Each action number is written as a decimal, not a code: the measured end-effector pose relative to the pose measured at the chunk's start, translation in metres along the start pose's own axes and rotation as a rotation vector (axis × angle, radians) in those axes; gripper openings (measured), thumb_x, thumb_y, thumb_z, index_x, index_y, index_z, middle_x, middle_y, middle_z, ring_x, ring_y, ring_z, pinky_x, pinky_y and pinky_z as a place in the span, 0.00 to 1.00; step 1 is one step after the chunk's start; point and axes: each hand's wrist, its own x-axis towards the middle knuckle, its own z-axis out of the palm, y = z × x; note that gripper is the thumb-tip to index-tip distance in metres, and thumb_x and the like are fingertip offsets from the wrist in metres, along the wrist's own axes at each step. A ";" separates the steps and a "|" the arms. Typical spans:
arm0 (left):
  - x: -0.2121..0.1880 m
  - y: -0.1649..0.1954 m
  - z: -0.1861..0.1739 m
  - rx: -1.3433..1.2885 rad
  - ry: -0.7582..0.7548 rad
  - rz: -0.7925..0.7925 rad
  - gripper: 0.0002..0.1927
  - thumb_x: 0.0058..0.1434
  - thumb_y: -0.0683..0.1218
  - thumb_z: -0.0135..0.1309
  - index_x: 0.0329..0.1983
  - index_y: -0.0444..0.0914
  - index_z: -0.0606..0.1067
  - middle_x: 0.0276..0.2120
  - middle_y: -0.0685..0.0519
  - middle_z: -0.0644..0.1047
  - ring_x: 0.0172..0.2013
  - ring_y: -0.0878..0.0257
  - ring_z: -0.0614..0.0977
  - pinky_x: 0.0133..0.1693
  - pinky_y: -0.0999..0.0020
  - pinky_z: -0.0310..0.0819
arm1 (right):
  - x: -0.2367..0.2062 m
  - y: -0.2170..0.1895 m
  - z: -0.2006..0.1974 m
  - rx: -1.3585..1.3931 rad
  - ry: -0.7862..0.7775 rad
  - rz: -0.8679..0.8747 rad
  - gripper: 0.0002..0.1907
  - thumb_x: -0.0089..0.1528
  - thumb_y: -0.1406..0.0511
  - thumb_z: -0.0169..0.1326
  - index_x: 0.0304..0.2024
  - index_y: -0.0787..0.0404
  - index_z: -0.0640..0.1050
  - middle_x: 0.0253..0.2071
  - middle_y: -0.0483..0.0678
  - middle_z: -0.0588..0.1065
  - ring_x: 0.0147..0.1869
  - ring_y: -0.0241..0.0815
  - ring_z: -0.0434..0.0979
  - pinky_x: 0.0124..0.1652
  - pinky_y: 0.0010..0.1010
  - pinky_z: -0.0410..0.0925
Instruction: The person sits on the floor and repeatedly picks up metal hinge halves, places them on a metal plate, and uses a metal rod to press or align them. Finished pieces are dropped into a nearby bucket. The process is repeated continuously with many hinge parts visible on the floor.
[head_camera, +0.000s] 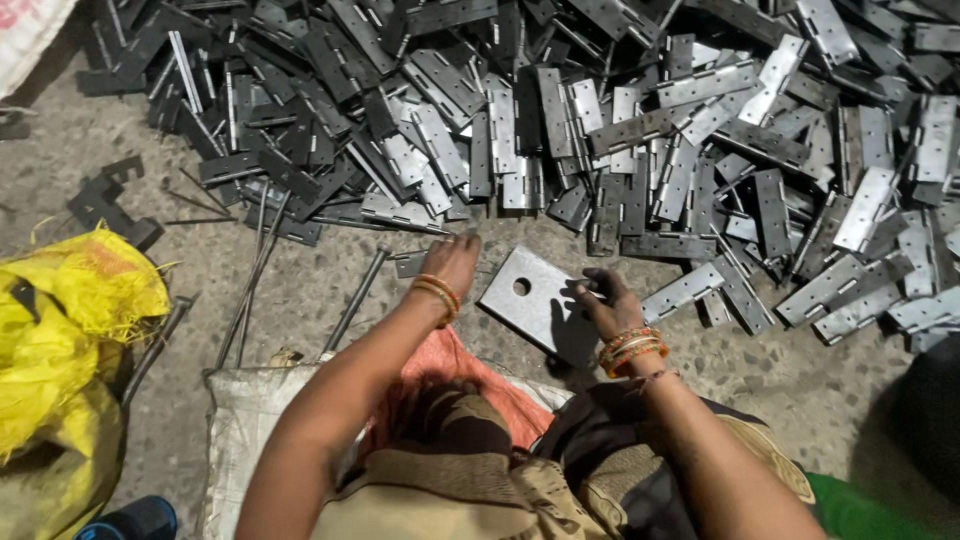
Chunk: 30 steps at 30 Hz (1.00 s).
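Closest to the lens, a brown knitted garment (470, 490) and an orange cloth (455, 375) cover the person's lap, above a white sack (245, 420) spread on the concrete floor (200, 270). Both hands work apart. Left hand (452, 258), bangled at the wrist, reaches forward with fingers loosely spread toward a small dark piece (410, 264) and a thin rod (358, 298); whether it grips anything cannot be told. Right hand (603, 300) rests on the edge of a flat steel plate with a round hole (530, 300), fingers curled over it. Beyond lies a huge heap of metal hinges (620, 130). No separate finished stack is visible, so most of the sorting or assembly seems left. Yellow bag (70, 320) sits at the left.
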 end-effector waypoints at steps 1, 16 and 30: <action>0.001 0.003 0.001 0.016 -0.003 -0.007 0.17 0.64 0.40 0.45 0.56 0.35 0.71 0.54 0.41 0.76 0.55 0.46 0.77 0.54 0.49 0.71 | 0.000 0.000 -0.001 -0.005 0.004 -0.011 0.22 0.63 0.62 0.59 0.59 0.60 0.75 0.49 0.51 0.81 0.46 0.41 0.83 0.40 0.32 0.77; -0.002 0.007 -0.022 0.049 -0.005 0.110 0.07 0.56 0.38 0.55 0.37 0.37 0.80 0.42 0.43 0.79 0.44 0.47 0.82 0.43 0.52 0.79 | 0.002 0.008 0.003 -0.193 0.088 -0.114 0.19 0.62 0.63 0.60 0.55 0.59 0.76 0.45 0.51 0.82 0.48 0.43 0.84 0.46 0.34 0.76; 0.005 0.095 -0.073 -0.666 0.572 0.184 0.12 0.70 0.43 0.49 0.52 0.33 0.67 0.22 0.47 0.77 0.17 0.57 0.78 0.19 0.60 0.70 | 0.003 0.016 0.002 -0.010 0.301 -0.305 0.18 0.64 0.67 0.55 0.57 0.59 0.73 0.44 0.52 0.80 0.44 0.44 0.83 0.41 0.35 0.76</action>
